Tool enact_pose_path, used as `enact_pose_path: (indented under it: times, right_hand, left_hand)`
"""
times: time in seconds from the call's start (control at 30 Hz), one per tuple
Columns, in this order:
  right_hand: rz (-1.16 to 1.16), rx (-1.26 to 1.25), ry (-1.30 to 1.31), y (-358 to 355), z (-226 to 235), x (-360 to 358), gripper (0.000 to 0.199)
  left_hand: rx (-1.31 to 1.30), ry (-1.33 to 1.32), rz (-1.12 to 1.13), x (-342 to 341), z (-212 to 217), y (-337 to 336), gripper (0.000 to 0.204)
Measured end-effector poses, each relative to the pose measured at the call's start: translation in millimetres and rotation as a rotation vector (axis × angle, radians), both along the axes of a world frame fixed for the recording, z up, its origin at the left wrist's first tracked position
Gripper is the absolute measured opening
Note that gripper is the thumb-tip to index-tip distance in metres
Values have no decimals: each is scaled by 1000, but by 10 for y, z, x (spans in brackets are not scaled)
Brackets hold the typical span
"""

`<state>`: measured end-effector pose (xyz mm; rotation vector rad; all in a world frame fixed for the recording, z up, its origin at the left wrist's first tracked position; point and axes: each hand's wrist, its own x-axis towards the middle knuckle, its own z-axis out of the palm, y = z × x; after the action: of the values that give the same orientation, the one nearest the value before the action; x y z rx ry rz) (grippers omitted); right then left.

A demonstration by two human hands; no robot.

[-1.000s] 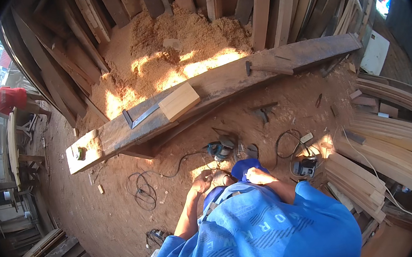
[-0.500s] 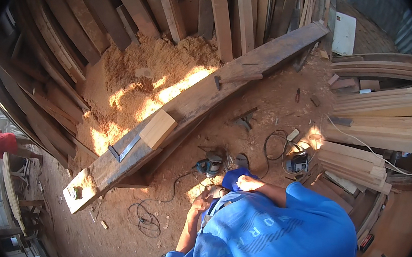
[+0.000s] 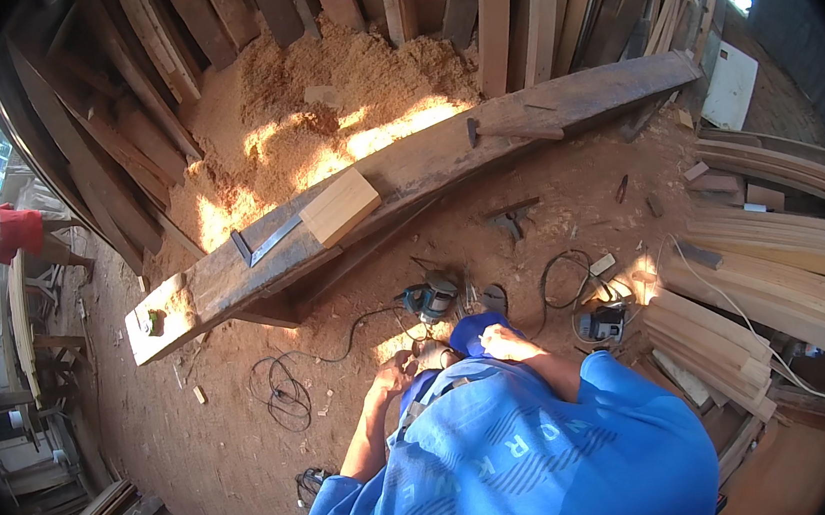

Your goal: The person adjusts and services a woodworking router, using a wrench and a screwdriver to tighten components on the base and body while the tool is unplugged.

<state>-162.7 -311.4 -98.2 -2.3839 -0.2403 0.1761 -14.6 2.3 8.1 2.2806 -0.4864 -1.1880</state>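
My left hand (image 3: 399, 369) is beside my left thigh, its fingers curled inward; what they hold, if anything, is hidden. My right hand (image 3: 505, 341) rests on the leg of my blue shorts (image 3: 473, 332), fingers closed on the cloth. Just beyond my feet, a teal corded power tool (image 3: 432, 296) sits on the dirt. Farther out, a long, heavy beam (image 3: 424, 171) lies slantwise. A pale wood block (image 3: 340, 208) rests on it against a metal try square (image 3: 275, 240), with a hammer (image 3: 518, 133) farther right and a small green tool (image 3: 153, 323) at the left end.
A grey power tool (image 3: 602, 323) with a coiled cord stands to my right, beside stacked planks (image 3: 712, 337). A black cord (image 3: 290, 401) loops on the ground at left. Sawdust (image 3: 325, 96) is heaped behind the beam. A person in red (image 3: 13, 231) bends over at far left.
The view has shifted, so the beam's left end and the ground appear higher and farther right. Both my hands stay near my thighs; the block and tools stay where they were.
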Motion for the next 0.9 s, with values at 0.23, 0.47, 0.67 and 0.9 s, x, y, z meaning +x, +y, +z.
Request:
enact_pose_path:
  times: [0.23, 0.47, 0.67, 0.9]
  right_hand:
    - [-652, 315, 575, 69, 727, 418, 33]
    - [-733, 354, 499, 6, 903, 731, 29]
    - [-754, 977, 558, -117, 1085, 1012, 31]
    - [-498, 1121, 615, -530, 1346, 1339, 21]
  left_hand:
    - [-13, 55, 59, -73, 133, -7, 55]
    - [-6, 61, 71, -171, -68, 27, 53]
    - [-59, 94, 88, -122, -47, -181, 53]
    - [-576, 240, 590, 69, 247, -1391, 53]
